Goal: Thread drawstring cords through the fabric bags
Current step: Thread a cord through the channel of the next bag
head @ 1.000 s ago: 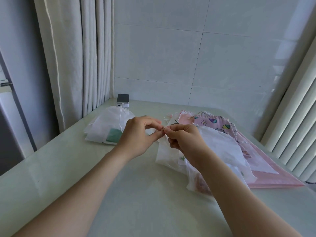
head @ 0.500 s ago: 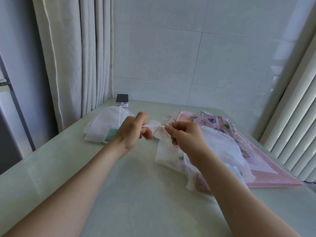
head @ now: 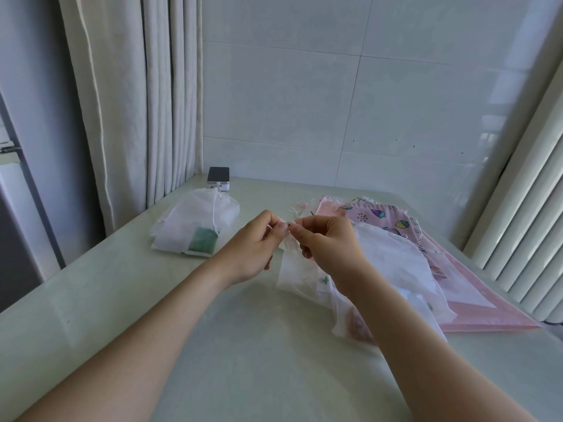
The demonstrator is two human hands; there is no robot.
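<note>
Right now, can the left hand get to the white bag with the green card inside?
Probably yes: the green-card bag lies left of the left hand, bare table between. That hand pinches the sheer bag by its top, so it must let go first.

No legible text or labels anywhere.
</note>
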